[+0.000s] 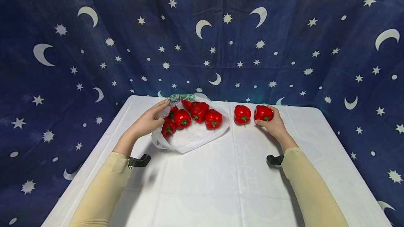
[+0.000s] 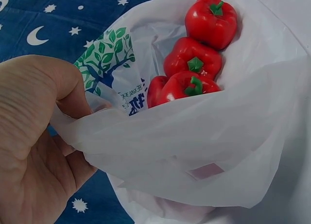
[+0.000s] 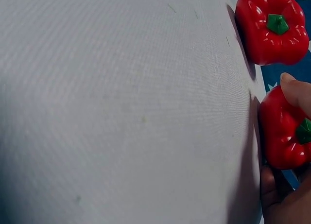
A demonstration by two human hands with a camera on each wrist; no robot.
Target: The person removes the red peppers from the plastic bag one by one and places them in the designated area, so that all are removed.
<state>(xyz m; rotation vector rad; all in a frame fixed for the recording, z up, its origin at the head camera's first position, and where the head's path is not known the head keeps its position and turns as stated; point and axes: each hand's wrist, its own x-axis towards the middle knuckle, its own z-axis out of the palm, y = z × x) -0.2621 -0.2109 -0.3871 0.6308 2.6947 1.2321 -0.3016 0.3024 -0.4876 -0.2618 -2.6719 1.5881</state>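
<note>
My left hand (image 1: pixel 147 121) pinches the edge of a white plastic bag (image 1: pixel 192 140), its thumb and fingers curled on the film in the left wrist view. Inside the bag's open mouth lie several red bell peppers (image 1: pixel 182 118) with green stems. A green tree print shows on the bag (image 2: pixel 111 54). Over to the right, my right hand (image 1: pixel 275 123) grips a red bell pepper (image 1: pixel 263 113) between thumb and fingers. Just left of it, another red bell pepper (image 1: pixel 242 114) stands on the table, apart from the bag. The held pepper's far side is hidden.
A white cloth covers the table (image 1: pixel 202 192), and its back edge runs just behind the peppers. Dark blue fabric (image 1: pixel 202 52) with moons and stars hangs behind and at both sides. Black straps (image 1: pixel 139 161) sit on both wrists.
</note>
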